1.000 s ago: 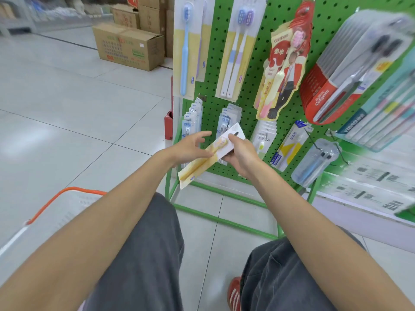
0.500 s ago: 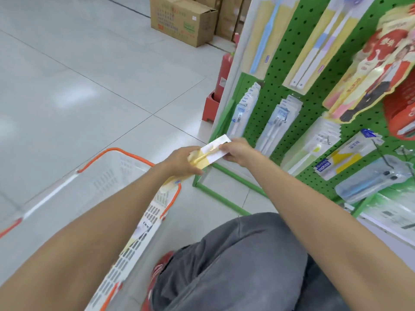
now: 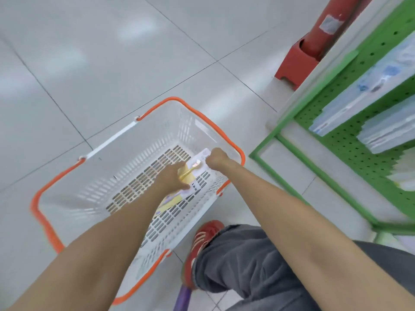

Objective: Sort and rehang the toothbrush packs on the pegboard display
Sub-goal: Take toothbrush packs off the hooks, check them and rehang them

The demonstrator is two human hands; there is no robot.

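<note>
On the left, on the floor, stands the white basket (image 3: 177, 99) with its orange rim. My left hand (image 3: 173, 178) reaches into it, fingers stretched fairly straight and lying across the yellow toothbrush pack (image 3: 195, 168); I can't tell whether my thumb hooks under it. The pack sits low inside the basket near its right wall, above a purple-and-yellow pack (image 3: 170, 200) that lies on the slotted bottom. My right hand (image 3: 216, 158) is curled tight, pinching the pack's white far end. On the right, the green pegboard (image 3: 350, 140) carries rows of hanging packs (image 3: 359, 95). I'd judge I'm early in the sorting: two packs are gathered here, and the rehanging isn't done yet.
</note>
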